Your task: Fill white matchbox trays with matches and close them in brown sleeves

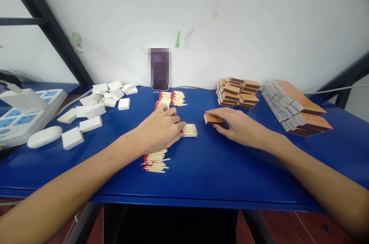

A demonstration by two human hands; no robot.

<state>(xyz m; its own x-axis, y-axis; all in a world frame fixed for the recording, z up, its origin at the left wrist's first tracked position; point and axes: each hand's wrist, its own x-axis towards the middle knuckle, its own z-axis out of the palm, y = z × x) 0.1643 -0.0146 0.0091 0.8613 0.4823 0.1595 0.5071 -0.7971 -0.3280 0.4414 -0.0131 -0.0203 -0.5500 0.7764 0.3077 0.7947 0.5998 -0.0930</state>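
Note:
Near the middle of the blue table, my left hand (163, 128) is closed on the left end of a white matchbox tray (190, 135) filled with matches. To its right, my right hand (235, 125) holds an orange matchbox sleeve (213, 119) between thumb and fingers, apart from the tray. Loose red-headed matches (155, 161) lie in front of my left hand. More matches (177, 98) are heaped behind it, partly hidden by the hand.
White trays (95, 111) are scattered at the left, beside a power strip (25, 117) and a white case (45, 137). A phone (160, 69) leans on the wall. Matchboxes (239, 92) stand at the back right, with stacked sleeves (300, 107) farther right.

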